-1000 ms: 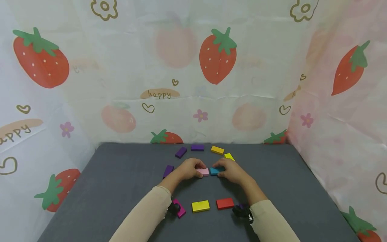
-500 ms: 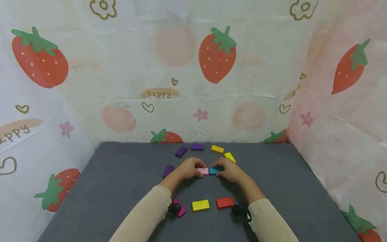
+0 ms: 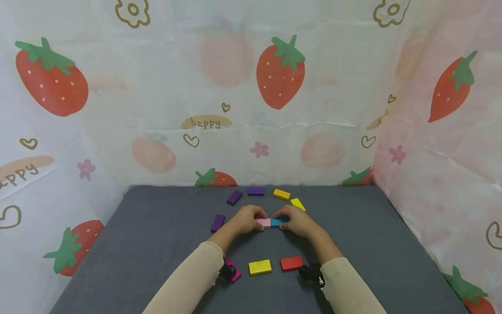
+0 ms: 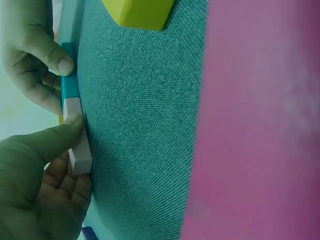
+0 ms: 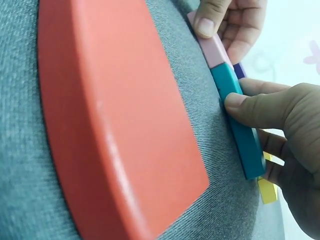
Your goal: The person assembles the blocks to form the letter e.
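Note:
At the middle of the table, a pink block (image 3: 265, 223) and a blue block (image 3: 276, 222) lie end to end, their short ends touching. My left hand (image 3: 246, 219) pinches the pink block between thumb and fingers. From the other side my right hand (image 3: 299, 220) pinches the blue block the same way. In the left wrist view the pink block (image 4: 79, 150) looks pale and meets the blue block (image 4: 70, 85) in one straight line. The right wrist view shows the thumb on the front face of the blue block (image 5: 240, 130). Fingers hide parts of both blocks.
Loose blocks surround the hands on the grey table (image 3: 157, 253): purple (image 3: 217, 223), purple (image 3: 234, 197), purple (image 3: 256, 191), orange-yellow (image 3: 281, 194) and yellow (image 3: 297, 204) behind; magenta (image 3: 234, 271), yellow (image 3: 259, 267) and red (image 3: 291, 263) in front. A dark block is partly hidden by the right wrist.
The blue block has moved left in my right hand, and the gap between it and the pink block has closed. My left hand has stayed nearly still.

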`<state>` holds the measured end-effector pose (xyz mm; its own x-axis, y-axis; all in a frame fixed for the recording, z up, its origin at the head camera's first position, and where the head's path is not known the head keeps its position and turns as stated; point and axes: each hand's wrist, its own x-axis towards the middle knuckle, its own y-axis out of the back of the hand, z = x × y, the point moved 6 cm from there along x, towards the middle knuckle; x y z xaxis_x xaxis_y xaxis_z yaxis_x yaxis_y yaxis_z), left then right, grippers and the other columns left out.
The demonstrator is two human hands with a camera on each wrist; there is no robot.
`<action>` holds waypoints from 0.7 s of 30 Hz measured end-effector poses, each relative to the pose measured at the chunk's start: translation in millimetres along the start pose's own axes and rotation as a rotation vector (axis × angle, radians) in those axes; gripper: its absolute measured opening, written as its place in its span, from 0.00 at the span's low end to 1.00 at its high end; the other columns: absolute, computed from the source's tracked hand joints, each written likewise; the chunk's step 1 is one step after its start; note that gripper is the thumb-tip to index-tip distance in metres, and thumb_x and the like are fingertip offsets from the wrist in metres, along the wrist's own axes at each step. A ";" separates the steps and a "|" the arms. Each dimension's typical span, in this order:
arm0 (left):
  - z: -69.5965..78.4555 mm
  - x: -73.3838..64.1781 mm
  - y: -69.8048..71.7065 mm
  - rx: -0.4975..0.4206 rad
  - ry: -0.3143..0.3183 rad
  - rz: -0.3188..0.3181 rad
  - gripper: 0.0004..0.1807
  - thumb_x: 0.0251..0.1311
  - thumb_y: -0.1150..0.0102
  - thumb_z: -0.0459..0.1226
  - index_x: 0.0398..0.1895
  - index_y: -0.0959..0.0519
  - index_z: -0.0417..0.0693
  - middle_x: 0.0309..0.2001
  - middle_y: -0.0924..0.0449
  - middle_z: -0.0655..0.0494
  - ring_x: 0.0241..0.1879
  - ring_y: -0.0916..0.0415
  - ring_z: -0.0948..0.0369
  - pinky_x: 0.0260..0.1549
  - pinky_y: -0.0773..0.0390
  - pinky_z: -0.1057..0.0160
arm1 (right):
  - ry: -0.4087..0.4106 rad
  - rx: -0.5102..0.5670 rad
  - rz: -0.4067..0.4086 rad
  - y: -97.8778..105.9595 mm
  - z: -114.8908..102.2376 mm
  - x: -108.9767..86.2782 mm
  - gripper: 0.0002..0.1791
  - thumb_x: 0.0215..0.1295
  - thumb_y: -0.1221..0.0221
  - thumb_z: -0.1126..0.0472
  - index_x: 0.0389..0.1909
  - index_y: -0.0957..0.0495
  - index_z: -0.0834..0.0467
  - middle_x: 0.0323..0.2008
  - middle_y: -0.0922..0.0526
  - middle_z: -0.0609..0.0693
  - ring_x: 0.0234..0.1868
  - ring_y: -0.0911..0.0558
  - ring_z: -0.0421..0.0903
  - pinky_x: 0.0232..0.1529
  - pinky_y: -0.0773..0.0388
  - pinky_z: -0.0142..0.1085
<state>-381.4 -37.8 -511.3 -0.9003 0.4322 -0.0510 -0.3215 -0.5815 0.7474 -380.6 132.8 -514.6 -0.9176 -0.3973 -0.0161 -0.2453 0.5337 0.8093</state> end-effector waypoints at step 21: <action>3.7 0.3 -2.5 0.012 -0.018 0.000 0.13 0.55 0.25 0.32 0.43 0.15 0.48 0.41 0.16 0.56 0.41 0.24 0.62 0.49 0.23 0.56 | 0.014 0.044 -0.019 -0.6 3.6 2.0 0.17 0.61 0.30 0.69 0.51 0.13 0.53 0.50 0.14 0.47 0.58 0.20 0.51 0.63 0.26 0.52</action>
<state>-379.8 -33.6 -510.8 -0.8947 0.4450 -0.0392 -0.3182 -0.5733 0.7550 -383.5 134.4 -517.2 -0.9083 -0.4178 -0.0228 -0.2764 0.5583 0.7822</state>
